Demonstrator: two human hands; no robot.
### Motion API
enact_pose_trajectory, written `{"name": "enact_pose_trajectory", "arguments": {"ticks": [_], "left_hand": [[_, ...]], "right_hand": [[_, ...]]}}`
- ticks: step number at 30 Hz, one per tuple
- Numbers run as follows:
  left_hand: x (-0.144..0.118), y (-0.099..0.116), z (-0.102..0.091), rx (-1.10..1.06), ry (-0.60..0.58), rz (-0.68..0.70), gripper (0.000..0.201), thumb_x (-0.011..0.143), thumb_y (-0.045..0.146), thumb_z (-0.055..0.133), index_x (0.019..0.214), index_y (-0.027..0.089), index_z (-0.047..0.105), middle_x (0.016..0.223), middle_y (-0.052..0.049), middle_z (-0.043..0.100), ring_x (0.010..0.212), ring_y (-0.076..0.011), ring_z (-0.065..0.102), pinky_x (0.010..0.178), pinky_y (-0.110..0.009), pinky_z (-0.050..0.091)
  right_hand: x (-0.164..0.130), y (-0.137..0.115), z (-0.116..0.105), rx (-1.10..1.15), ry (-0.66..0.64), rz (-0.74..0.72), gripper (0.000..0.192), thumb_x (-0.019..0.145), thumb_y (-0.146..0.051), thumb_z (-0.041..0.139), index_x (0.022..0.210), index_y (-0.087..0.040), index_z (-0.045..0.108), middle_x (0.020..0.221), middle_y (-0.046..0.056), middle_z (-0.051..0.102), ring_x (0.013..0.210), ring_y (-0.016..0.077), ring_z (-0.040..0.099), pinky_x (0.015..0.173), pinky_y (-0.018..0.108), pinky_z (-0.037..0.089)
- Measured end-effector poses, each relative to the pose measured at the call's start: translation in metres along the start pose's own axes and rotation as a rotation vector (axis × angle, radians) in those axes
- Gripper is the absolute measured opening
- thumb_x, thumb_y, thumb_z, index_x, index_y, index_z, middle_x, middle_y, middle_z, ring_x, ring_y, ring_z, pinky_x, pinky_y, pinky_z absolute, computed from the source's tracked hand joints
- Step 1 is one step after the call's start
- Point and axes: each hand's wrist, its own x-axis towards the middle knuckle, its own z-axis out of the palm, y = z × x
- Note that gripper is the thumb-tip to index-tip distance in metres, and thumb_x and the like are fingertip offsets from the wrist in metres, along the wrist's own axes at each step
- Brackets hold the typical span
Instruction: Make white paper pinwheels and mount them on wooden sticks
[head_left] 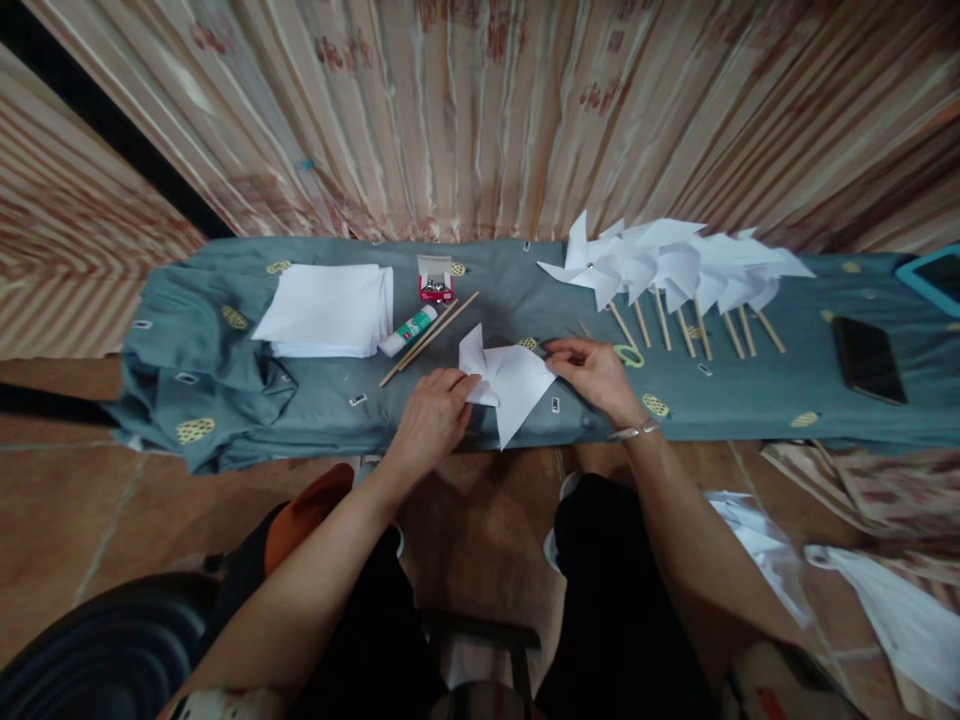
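Head view: a white paper pinwheel (508,382) is laid flat near the front edge of the grey-blue cloth (315,395), between both hands. Its left vanes are pinched by the left hand (433,418); its right tip is pinched by the fingertips of the right hand (592,372). The paper is judged light, limp and easily creased, best taken at the folded centre, not the loose points. Finished pinwheels (675,275) are seen farther right.

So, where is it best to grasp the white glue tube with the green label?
Probably the middle of the white glue tube, pinched across its width from above: it lies flat on the grey-green cloth, with wooden sticks close along its right side.
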Motion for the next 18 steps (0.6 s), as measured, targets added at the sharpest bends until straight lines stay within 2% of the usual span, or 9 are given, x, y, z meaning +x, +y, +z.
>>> {"name": "enact_pose_trajectory", "arguments": {"ticks": [6, 9, 14, 18], "left_hand": [[0.014, -0.001, 0.0, 0.008, 0.0, -0.012, 0.033, 0.084, 0.011, 0.053, 0.115, 0.013, 0.065, 0.114, -0.013, 0.066, 0.103, -0.0266, 0.06, 0.091, -0.043, 0.05], [0.018, -0.001, 0.002, 0.008, 0.002, -0.005, 0.035, 0.083, 0.01, 0.052, 0.116, 0.014, 0.065, 0.117, -0.012, 0.066, 0.106, -0.0264, 0.06, 0.093, -0.043, 0.049], [0.021, 0.002, 0.008, 0.002, 0.003, 0.002, 0.043, 0.08, 0.01, 0.055, 0.123, 0.014, 0.061, 0.127, -0.013, 0.063, 0.117, -0.0297, 0.055, 0.099, -0.048, 0.045], [0.023, 0.002, 0.006, -0.006, 0.065, -0.001, 0.05, 0.078, 0.007, 0.054, 0.127, 0.015, 0.058, 0.136, -0.013, 0.057, 0.124, -0.03, 0.05, 0.105, -0.049, 0.041]], "right_hand": [[-0.023, 0.007, -0.011, 0.002, -0.106, 0.079, 0.031, 0.069, -0.032, 0.068, 0.094, -0.016, 0.073, 0.07, 0.002, 0.072, 0.061, 0.0156, 0.064, 0.063, 0.029, 0.05], [-0.033, 0.005, -0.011, -0.058, -0.109, 0.07, 0.031, 0.072, -0.038, 0.069, 0.094, -0.017, 0.072, 0.07, 0.002, 0.073, 0.061, 0.0164, 0.064, 0.062, 0.029, 0.05], [-0.034, -0.002, -0.006, -0.139, -0.073, 0.032, 0.025, 0.073, -0.032, 0.068, 0.093, -0.018, 0.073, 0.07, 0.001, 0.073, 0.061, 0.0169, 0.066, 0.062, 0.028, 0.05], [-0.03, 0.002, -0.007, -0.109, 0.069, 0.042, 0.023, 0.075, -0.031, 0.066, 0.094, -0.019, 0.072, 0.071, 0.001, 0.074, 0.066, 0.0179, 0.068, 0.064, 0.028, 0.051]]}}
